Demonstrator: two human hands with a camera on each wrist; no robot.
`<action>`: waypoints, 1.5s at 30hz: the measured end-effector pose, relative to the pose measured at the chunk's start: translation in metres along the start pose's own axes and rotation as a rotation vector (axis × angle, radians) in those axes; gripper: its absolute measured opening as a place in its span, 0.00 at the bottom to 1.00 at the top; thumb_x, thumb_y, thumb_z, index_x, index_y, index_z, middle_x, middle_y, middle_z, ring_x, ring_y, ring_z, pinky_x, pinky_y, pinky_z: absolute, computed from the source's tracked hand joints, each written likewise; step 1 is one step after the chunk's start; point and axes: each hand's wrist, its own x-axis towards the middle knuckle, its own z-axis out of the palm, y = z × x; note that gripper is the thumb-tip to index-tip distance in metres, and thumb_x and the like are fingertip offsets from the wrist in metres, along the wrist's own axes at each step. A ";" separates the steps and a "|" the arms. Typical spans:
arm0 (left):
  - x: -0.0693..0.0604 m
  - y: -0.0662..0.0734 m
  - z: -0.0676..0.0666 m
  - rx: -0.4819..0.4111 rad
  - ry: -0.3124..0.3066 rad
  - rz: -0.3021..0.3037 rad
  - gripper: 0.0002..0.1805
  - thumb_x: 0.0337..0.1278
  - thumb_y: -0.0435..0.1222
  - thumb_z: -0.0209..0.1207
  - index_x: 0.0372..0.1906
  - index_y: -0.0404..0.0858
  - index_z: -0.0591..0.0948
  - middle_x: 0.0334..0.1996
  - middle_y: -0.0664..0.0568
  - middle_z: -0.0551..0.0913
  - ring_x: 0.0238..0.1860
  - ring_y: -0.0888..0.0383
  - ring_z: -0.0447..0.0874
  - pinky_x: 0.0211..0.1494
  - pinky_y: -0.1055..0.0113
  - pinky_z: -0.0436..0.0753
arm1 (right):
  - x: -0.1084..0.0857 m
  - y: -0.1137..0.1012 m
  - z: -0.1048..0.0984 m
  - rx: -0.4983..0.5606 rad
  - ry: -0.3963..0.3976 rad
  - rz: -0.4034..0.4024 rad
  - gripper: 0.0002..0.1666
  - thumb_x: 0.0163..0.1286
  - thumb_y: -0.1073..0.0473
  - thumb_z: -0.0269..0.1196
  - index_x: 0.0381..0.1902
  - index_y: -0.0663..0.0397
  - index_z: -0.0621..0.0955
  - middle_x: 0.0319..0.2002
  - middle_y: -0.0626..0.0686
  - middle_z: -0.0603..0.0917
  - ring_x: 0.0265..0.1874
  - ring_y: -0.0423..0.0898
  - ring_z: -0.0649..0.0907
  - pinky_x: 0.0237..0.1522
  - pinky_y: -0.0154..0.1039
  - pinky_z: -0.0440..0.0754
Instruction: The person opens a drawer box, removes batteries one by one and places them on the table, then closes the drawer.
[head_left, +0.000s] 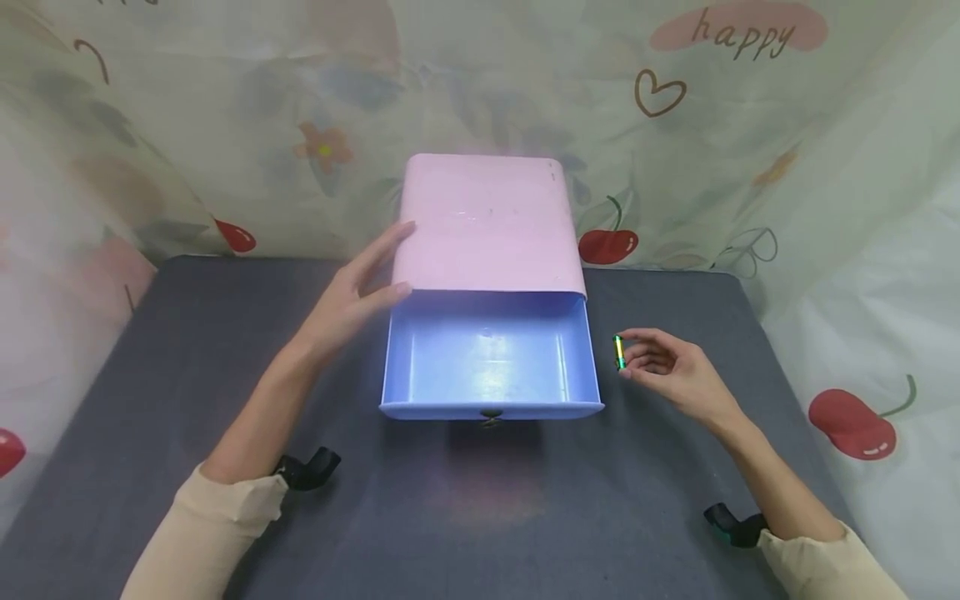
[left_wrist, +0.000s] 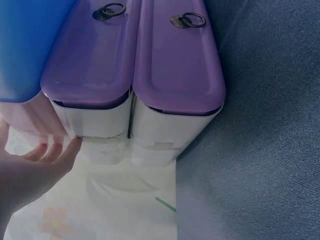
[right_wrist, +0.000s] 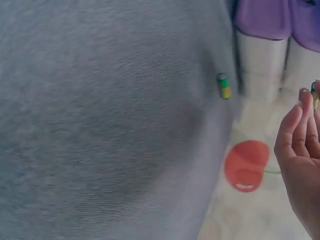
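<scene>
A pink drawer case (head_left: 487,221) stands mid-table in the head view, its blue drawer (head_left: 491,412) pulled out at the front with nothing visible inside. My left hand (head_left: 348,300) has its fingers spread along the case's left side, thumb near the front corner. In the left wrist view that hand (left_wrist: 35,172) is beside the white and pink casings. Right of the drawer, my right hand (head_left: 678,371) pinches a small green-and-yellow battery (head_left: 618,352) upright between thumb and fingertips. The right wrist view shows this hand (right_wrist: 302,150) at the edge, the battery partly hidden by fingers.
Two purple drawer fronts (left_wrist: 92,55) with ring pulls are closed beside the blue drawer (left_wrist: 30,45) in the left wrist view. Another battery (right_wrist: 224,86) lies on the grey cloth (right_wrist: 110,115) in the right wrist view. A printed curtain (head_left: 480,75) hangs behind the table.
</scene>
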 end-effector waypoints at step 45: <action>-0.003 0.001 0.001 -0.005 0.008 -0.009 0.36 0.67 0.36 0.60 0.77 0.51 0.62 0.77 0.61 0.56 0.77 0.65 0.47 0.77 0.50 0.51 | 0.027 0.073 -0.003 -0.108 -0.082 0.204 0.26 0.67 0.64 0.66 0.62 0.64 0.75 0.39 0.60 0.87 0.34 0.44 0.87 0.35 0.36 0.85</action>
